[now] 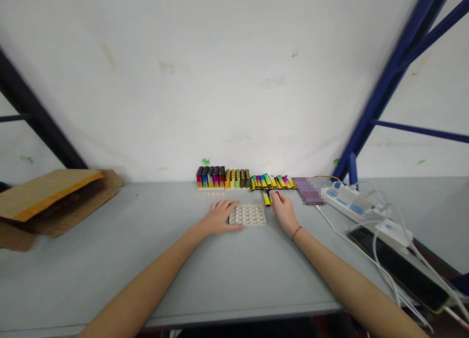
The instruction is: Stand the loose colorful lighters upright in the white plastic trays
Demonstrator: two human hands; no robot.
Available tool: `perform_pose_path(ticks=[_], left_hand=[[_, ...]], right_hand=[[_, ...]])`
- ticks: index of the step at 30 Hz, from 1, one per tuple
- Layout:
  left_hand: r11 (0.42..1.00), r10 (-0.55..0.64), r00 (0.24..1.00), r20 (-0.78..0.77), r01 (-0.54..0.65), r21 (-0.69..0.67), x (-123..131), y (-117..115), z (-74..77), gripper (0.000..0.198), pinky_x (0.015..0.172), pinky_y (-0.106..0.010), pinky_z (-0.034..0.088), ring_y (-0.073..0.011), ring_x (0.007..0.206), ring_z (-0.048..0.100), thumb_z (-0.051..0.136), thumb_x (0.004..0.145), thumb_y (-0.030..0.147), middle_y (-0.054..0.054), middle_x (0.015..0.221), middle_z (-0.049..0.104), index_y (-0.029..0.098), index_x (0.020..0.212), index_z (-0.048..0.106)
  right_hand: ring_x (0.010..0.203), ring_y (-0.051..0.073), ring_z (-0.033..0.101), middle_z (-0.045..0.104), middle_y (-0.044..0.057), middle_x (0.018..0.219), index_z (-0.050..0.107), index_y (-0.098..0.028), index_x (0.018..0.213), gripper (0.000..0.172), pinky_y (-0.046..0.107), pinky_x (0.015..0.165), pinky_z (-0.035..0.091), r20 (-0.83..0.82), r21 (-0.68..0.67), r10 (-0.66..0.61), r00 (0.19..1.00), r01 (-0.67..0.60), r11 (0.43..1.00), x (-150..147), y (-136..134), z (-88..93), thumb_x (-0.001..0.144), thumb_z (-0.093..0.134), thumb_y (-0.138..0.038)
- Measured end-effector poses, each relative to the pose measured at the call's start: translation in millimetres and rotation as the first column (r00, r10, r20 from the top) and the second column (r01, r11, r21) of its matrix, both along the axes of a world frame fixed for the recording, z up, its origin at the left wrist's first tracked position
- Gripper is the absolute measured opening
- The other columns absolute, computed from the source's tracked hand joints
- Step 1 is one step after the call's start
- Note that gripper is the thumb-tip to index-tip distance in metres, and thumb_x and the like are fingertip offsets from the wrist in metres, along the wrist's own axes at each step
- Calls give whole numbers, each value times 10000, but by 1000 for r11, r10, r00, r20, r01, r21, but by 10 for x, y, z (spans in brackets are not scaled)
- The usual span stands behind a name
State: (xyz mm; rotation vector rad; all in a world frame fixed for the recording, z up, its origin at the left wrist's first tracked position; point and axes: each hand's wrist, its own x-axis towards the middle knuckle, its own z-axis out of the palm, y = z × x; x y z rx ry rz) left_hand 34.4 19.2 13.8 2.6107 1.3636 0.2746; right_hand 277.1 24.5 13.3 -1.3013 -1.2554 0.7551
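A white tray [247,215] with rows of round holes lies on the table in front of me. My left hand [221,218] grips its left end, thumb along the near edge and fingers at the far corner. Just right of the tray, my right hand [283,212] is closed at the fingertips on a lighter, mostly hidden by the fingers. Beside those fingertips lies a yellow lighter [266,198]. Behind, a row of colourful lighters [273,181] lies flat. Further left stand upright yellow and green lighters [237,179] and a block of black-topped lighters [210,178].
An opened cardboard box [54,196] sits at the left. On the right are a blurred-out purple rectangle [309,191], a white power strip [351,203], white cables [340,235] and a dark phone-like device [399,267]. A wall and blue shelf posts [381,94] bound the table.
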Motion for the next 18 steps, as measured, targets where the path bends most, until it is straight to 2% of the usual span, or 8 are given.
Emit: perform_pose_path(ticks=[5,11,18], left_hand=[[994,-23,1000,21,25,-107,-128,78,31,989,1134,-474,203,-351,1377,287,620,733,689,-179,1495,331,147,1482,267],[993,-60,997,47,65,-103,-266,157,11,982,1139,-465,220,-356,1364,309,709,655,662,-178,1464,368,147,1419,369],[996,-77,993,93,81,-40,-220,136,-8,800,1108,-447,282,-325,1290,404,723,672,631,-140,1374,463,185,1292,487]], right_hand=[[532,107,316,315,-48,516,365,-213,550,378,258,500,211,42,33,-52,998,50,998,22,-5,30,779,449,-502],[504,102,301,304,-53,506,337,-223,556,298,255,479,190,-22,28,-70,997,71,997,23,19,0,778,420,-403],[528,103,310,311,-49,520,353,-212,553,438,255,493,209,49,35,-66,997,64,997,-2,-25,35,782,474,-566]])
